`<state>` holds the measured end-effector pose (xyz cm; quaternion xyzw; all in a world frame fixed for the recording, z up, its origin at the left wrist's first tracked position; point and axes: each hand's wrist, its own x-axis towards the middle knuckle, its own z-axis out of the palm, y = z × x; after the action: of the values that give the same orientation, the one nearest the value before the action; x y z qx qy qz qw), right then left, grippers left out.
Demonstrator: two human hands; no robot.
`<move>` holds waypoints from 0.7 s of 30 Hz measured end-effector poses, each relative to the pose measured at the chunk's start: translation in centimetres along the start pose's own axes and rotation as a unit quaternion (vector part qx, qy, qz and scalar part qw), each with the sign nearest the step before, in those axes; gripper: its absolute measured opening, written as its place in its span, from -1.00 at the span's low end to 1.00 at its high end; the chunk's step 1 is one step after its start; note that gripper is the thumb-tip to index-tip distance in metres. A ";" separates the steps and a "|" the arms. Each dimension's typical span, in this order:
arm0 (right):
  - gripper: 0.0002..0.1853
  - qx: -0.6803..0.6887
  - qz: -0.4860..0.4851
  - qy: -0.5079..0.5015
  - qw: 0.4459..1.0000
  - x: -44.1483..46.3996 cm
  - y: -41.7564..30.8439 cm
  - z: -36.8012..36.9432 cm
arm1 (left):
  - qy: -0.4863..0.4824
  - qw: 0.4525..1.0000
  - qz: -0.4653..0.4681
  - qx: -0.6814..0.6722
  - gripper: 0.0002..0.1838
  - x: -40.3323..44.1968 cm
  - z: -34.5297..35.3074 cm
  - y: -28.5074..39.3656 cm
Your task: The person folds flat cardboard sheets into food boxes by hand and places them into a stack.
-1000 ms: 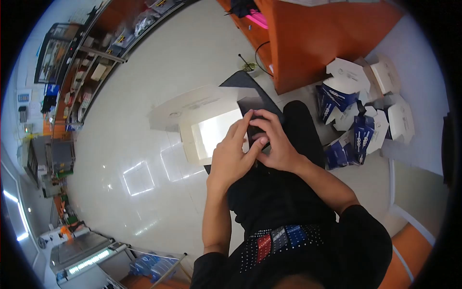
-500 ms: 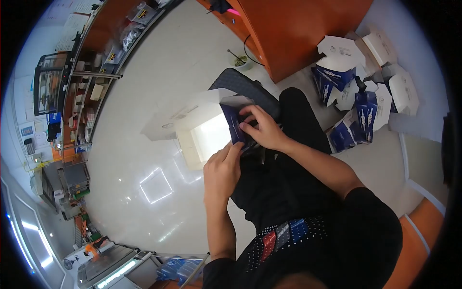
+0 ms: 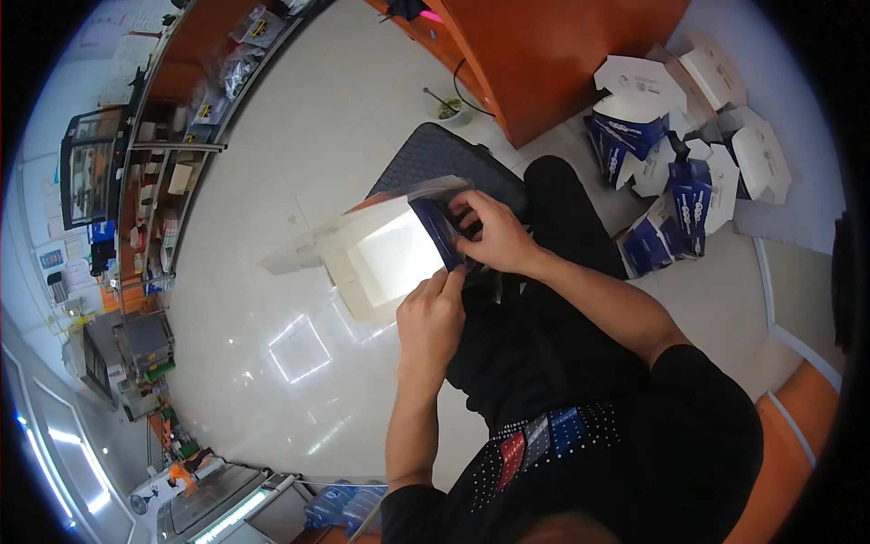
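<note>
An open cardboard box (image 3: 342,263), white inside and dark blue on the outer side I see, tilts in front of my lap with its bright opening facing up. My left hand (image 3: 431,317) pinches the lower corner of the box's blue side (image 3: 439,231), thumb and fingers closed on it. Curled against the upper part of that same blue side is my right hand (image 3: 497,236), its fingertips bent over the edge. A long white flap (image 3: 308,243) sticks out from the box toward the left.
Several blue and white cartons (image 3: 693,204) lie piled by the wall at right. A black quilted case (image 3: 435,159) sits on the floor behind the box. Beyond are a small plant pot (image 3: 456,113), an orange-brown cabinet (image 3: 562,54) and shelving (image 3: 154,181) at left.
The box has tipped so that more of its inside shows, and its white flap looks narrower. My left hand has shifted slightly right; my right hand keeps its place at the blue side.
</note>
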<state>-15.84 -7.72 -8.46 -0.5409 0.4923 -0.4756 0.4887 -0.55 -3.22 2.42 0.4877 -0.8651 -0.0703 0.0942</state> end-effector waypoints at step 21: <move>-0.60 -0.143 -0.043 0.027 0.988 0.5 -1.2 0.2 | -0.028 0.997 0.072 -0.023 -0.72 6.1 -2.4 -5.0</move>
<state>-15.50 -8.16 -7.30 -0.6132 0.5443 -0.4354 0.3718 1.09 -11.14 4.25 0.4197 -0.8984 -0.0968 0.0860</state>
